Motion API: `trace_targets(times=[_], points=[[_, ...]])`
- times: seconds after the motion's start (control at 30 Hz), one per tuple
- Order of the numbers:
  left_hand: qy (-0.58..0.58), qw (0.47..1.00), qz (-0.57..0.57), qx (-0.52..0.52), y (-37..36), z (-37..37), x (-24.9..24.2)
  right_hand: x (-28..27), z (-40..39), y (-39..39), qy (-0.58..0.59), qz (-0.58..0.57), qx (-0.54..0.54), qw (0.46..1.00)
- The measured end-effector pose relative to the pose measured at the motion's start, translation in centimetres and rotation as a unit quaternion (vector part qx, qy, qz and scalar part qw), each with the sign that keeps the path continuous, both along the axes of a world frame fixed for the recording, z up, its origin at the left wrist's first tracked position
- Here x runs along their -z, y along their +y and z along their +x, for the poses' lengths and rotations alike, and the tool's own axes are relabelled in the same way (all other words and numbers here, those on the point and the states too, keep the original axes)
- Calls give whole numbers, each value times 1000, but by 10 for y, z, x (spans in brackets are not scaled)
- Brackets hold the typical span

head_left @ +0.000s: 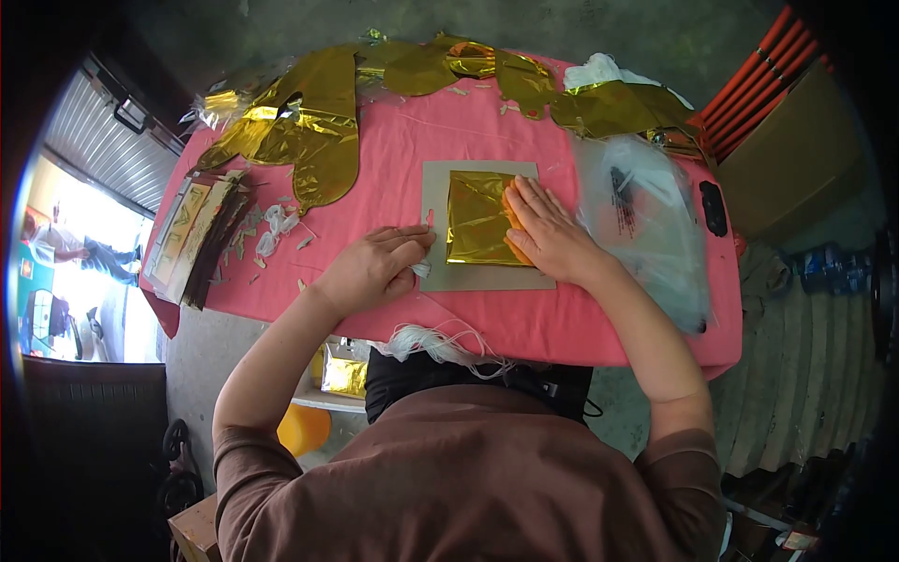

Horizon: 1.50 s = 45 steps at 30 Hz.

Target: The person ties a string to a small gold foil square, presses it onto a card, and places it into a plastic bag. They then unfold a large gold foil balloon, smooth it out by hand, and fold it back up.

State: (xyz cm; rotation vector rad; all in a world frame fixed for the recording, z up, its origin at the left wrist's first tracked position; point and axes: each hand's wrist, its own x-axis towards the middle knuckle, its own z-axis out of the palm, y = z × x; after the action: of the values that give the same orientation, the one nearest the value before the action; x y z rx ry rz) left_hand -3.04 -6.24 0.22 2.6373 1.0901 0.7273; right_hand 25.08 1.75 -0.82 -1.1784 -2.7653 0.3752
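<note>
A grey cardboard sheet (pixel 506 278) lies on the pink-covered table, with a folded square of gold foil (pixel 478 220) on top. My right hand (pixel 552 232) rests flat on the foil's right side, fingers stretched out. An orange patch shows along its fingers; whether this is a reflection cannot be told. At the sheet's left edge, my left hand (pixel 379 265) has its fingers curled in. A small tuft of white string (pixel 421 270) pokes out beneath them. Closer to my body, a loose bundle of white string (pixel 435 344) hangs over the table's front edge.
Gold foil pieces (pixel 323 131) spread along the far side. At the left stands a stack of cards (pixel 201 234) beside paper scraps. Clear plastic bags (pixel 646 234) and a black phone-like object (pixel 714 208) lie right. Orange poles (pixel 763 84) lean beyond the far right corner.
</note>
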Motion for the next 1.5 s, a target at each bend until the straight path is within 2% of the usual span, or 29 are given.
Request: trace_targets(times=[0.2, 0.43, 0.5, 0.53, 0.63, 0.7, 0.73, 0.8, 0.93, 1.0, 1.03, 1.1, 1.13, 1.2, 1.33, 1.4, 1.43, 1.5], points=[[-14, 1000, 1, -7, -1, 2, -2, 6, 3, 2, 18, -23, -2, 1000], [-26, 999, -44, -13, 0, -2, -1, 12, 3, 0, -23, 20, -14, 999], [-101, 972, -200, -71, 3, -2, -6, 11, 2, -1, -40, 37, -14, 998], [-101, 972, -199, -74, 6, -1, -7, 11, 2, -1, -46, 35, -11, 998], [-100, 970, -179, -132, 23, 6, -10, 10, 2, -2, -51, 41, -12, 998], [-11, 991, -12, -132, 37, 10, -3, 11, 1, -1, -51, 47, -13, 997], [-11, 991, -11, -133, 44, 11, 0, 12, 1, -1, -52, 46, -12, 998], [90, 986, 119, -80, 56, 12, 6, 11, 2, -2, -53, 46, -9, 997], [111, 982, 139, -58, 64, 14, 11, 13, 2, -1, -47, 50, -9, 998], [15, 994, 12, -110, 64, 20, 12, 13, 2, -2, -42, 47, -8, 998], [15, 994, 12, -110, 64, 22, 10, 11, 1, -3, -45, 51, -8, 998], [-52, 973, -163, -154, 64, 26, 3, 12, 1, -3, -47, 53, -8, 997], [-51, 973, -164, -154, 64, 29, 0, 13, 1, -3, -45, 54, -9, 997], [-88, 940, -255, -210, 65, 32, -4, 14, 1, -2, -44, 56, -9, 997], [-126, 908, -327, -227, 67, 33, -5, 13, 1, -3, -43, 52, -5, 998], [-203, 867, -404, -210, 67, 32, -5, 13, 1, -3, -45, 48, -5, 998], [-204, 866, -404, -211, 69, 31, -3, 14, 2, -2, -43, 53, -7, 998], [-333, 769, -505, -205, 71, 29, -1, 14, 2, -2, -41, 58, -9, 997]])
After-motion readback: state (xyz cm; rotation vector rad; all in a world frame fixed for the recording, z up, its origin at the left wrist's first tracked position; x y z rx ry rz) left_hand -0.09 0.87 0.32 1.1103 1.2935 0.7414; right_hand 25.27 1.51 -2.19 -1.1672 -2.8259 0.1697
